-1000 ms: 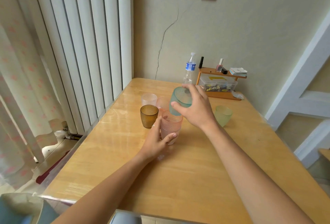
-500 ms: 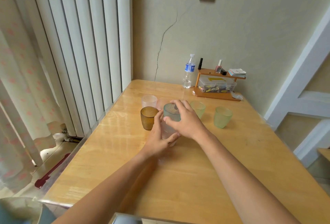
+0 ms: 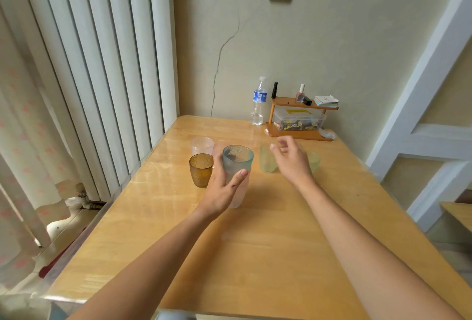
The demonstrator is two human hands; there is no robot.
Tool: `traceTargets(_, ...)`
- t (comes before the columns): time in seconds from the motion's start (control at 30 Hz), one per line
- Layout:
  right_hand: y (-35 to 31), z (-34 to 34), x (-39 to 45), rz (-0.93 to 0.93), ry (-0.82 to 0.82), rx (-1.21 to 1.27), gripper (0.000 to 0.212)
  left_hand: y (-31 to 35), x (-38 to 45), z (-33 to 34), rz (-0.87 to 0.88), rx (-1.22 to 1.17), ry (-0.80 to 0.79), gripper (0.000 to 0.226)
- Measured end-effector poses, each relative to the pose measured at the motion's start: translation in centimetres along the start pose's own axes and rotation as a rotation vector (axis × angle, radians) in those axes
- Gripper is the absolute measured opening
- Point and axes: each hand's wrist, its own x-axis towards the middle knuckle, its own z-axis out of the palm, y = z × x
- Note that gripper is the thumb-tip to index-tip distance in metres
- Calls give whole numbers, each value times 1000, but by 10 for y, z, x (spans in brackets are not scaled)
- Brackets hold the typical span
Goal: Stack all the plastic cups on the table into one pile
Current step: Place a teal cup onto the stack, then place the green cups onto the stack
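Here the left hand (image 3: 224,187) wrapped the pile (image 3: 237,176) at centre frame, teal cup nested in a pink one, probably to steady it. The right hand (image 3: 291,161), open and empty, hovered by the pale green cup (image 3: 267,158).

One head-worn wide-angle view looks forward and down along both forearms onto the wooden bench (image 3: 268,256). It faces the far wall (image 3: 332,38), with the cups (image 3: 237,158) at arm's reach, mid-frame.
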Motion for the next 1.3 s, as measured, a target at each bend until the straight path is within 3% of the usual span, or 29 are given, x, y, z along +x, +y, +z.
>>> traceTargets(0.1, 39, -10, 13, 79, 192, -268, 43, -2, 1, -2, -14, -15, -26, 69)
traceTargets(0.17, 58, -16, 16, 153, 253, -413, 59, -3, 0, -2, -25, -24, -27, 70)
traceTargets(0.3, 82, -15, 16, 336, 120, -321, 86, -5, -3, -4, -33, -49, -25, 62)
traceTargets(0.47, 97, -12, 17, 343, 212, -232, 75, -5, -4, -8, 25, -26, -16, 80)
traceTargets(0.63, 93, -17, 21, 386, 197, -254, 84, 1, 6, -13, 54, -28, 4, 100)
traceTargets(0.77, 86, -18, 20, 402, 140, -216, 83, 5, 10, -14, 126, -13, -48, 70)
traceTargets(0.87, 63, -19, 13, 343, 132, -100, 79, 6, 8, -15, 169, -22, -74, 62)
traceTargets(1.1, -38, -22, 2, -21, 136, 121, 72, 4, 10, -14, 145, -12, -91, 68)
traceTargets(1.3, -84, -7, -12, -196, -76, 86, 74, 5, 9, -17, 114, 2, -94, 69)
